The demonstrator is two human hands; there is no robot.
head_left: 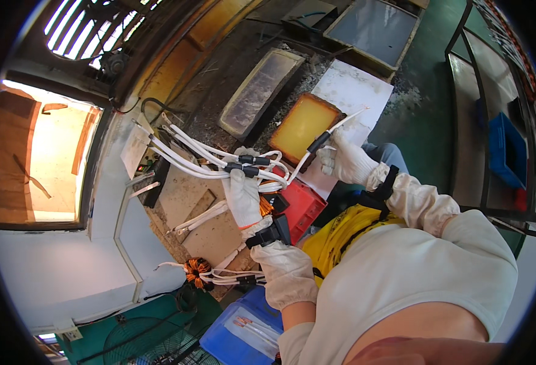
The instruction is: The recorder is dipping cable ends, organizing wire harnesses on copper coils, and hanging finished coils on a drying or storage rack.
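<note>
My left hand (243, 199), in a white glove, is closed round a bundle of white cables (198, 164) with black sleeves (242, 168). The cables' bare ends point to the far left. Beneath that hand an orange wire-wound coil (274, 204) partly shows. My right hand (350, 163), gloved too, is closed on a single white cable (342, 123) at its black sleeve (319, 142). That cable's bare tip points up and right, past a square pan of yellow material (304, 129). The gloves hide part of the grip.
Behind the pan lies a long trough (260, 91) with a grey, crusted surface. A white board (356, 91) lies beside it. A red bin (301, 204) stands between my arms, a blue bin (243, 325) at the lower left. Another coil with cables (198, 272) rests on the bench's near edge.
</note>
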